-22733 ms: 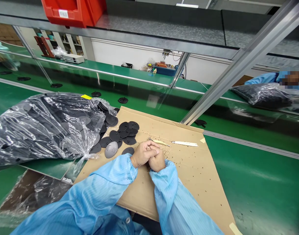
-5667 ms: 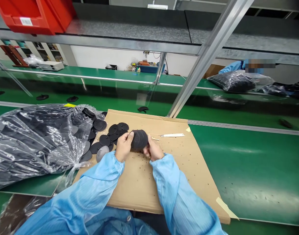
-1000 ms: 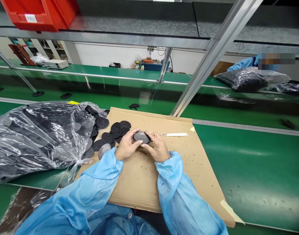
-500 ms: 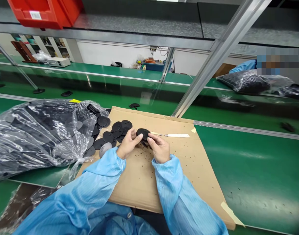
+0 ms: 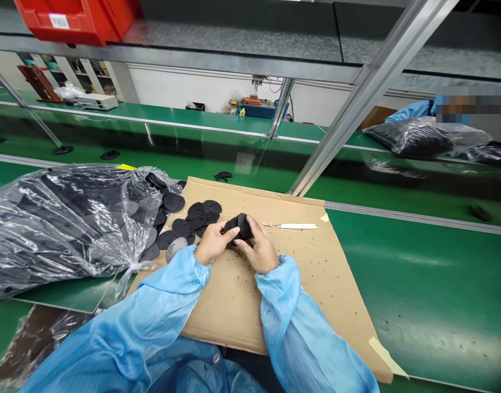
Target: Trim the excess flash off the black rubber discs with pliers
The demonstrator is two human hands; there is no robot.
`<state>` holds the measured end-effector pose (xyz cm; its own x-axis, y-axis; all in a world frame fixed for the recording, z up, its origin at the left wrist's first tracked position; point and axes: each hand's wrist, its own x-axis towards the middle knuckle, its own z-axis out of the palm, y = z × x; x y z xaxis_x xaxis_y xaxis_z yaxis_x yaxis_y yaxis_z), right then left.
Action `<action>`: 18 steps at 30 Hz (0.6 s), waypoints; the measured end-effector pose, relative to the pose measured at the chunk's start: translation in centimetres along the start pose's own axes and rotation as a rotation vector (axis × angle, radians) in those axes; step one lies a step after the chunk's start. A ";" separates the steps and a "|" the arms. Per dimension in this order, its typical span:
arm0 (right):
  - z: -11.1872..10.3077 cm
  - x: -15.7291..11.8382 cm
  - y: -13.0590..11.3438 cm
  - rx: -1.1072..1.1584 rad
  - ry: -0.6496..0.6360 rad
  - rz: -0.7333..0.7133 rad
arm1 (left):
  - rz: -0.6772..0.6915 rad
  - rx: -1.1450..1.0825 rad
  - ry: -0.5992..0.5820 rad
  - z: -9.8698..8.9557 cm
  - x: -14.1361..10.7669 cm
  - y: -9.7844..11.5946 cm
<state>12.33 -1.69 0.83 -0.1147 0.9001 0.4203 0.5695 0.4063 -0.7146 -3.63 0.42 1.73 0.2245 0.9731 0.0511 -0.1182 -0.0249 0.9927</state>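
Note:
Over the brown cardboard sheet (image 5: 316, 289), both of my hands grip a small stack of black oval discs (image 5: 239, 225). My left hand (image 5: 212, 243) is closed on the stack's left side, thumb along the near edge. On the right side, my right hand (image 5: 260, 248) pinches the discs between thumb and fingers. The discs are fanned and tilted; their undersides are hidden. Left of my hands lies a pile of loose black discs (image 5: 196, 210), with one greyer disc (image 5: 177, 248) nearest me. A white-handled craft knife (image 5: 297, 226) rests on the cardboard beyond my right hand.
A clear plastic bag full of black discs (image 5: 70, 229) bulges at the left. Dark crumbs dot the cardboard, which is taped to the green bench (image 5: 430, 273). A slanted metal post (image 5: 336, 131) rises behind it. Overhead, a red bin (image 5: 76, 22) sits on a shelf. Another person's blue sleeve (image 5: 410, 111) shows far right.
The discs in my hands have turned from lying nearly flat to a fanned, upright tilt. My right hand has shifted slightly left, its thumb now on the near side.

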 end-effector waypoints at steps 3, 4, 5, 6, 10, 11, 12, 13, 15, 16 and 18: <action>0.1 0.1 0.5 0.112 0.004 0.147 | 0.021 -0.018 -0.044 0.1 0.0 -0.3; 0.2 0.2 0.6 0.193 0.006 0.196 | 0.028 -0.045 -0.049 0.3 0.0 -0.4; 0.2 0.2 0.6 0.281 0.004 0.240 | 0.034 -0.071 -0.042 0.4 0.0 -0.6; 0.3 0.2 0.6 0.366 -0.006 0.274 | 0.036 -0.096 -0.028 0.5 0.0 -0.7; 0.2 0.2 0.1 0.570 -0.083 0.341 | 0.019 -0.157 0.054 0.6 0.1 -0.7; 0.2 0.2 -0.1 0.603 -0.103 0.347 | 0.012 -0.170 0.069 0.6 0.1 -0.5; 0.2 0.1 -0.1 0.638 -0.120 0.349 | 0.001 -0.188 0.080 0.6 0.1 -0.4; 0.1 0.1 -0.2 0.675 -0.138 0.344 | -0.016 -0.209 0.087 0.5 0.1 -0.3; 0.1 0.1 -0.3 0.741 -0.176 0.320 | -0.064 -0.257 0.102 0.5 0.2 0.0; 0.1 0.1 -0.3 0.764 -0.197 0.304 | -0.086 -0.273 0.115 0.5 0.2 0.2; 0.1 0.1 -0.3 0.792 -0.238 0.277 | -0.112 -0.286 0.149 0.4 0.2 0.4</action>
<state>12.04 -1.73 0.99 -0.2733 0.9558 0.1087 -0.1217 0.0777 -0.9895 -3.21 0.53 2.16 0.1097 0.9895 -0.0941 -0.3719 0.1286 0.9193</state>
